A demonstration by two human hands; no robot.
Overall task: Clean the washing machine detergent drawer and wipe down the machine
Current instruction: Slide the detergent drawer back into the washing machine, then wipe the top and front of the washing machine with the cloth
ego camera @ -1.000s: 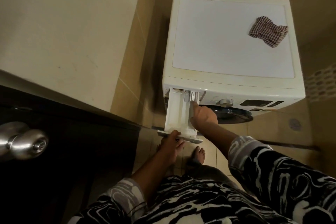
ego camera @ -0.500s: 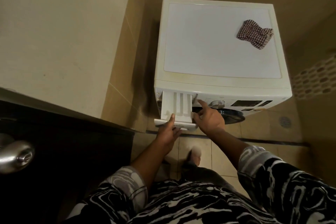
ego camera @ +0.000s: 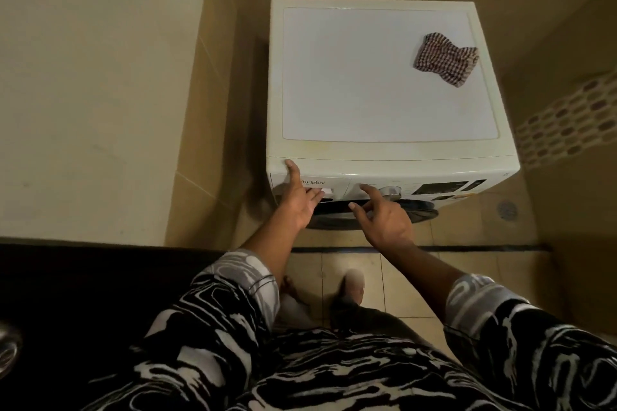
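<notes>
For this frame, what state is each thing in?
Drawer: pushed in, flush.
Cloth: crumpled on the machine.
Left hand: open, fingers on drawer front.
Right hand: open, empty, near the dial.
Display: dark.

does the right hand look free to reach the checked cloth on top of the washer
Probably yes. The right hand is open and empty by the control panel, and the checked cloth lies alone toward the back right of the washer top, bare surface between. A forward lean may be needed.
</notes>
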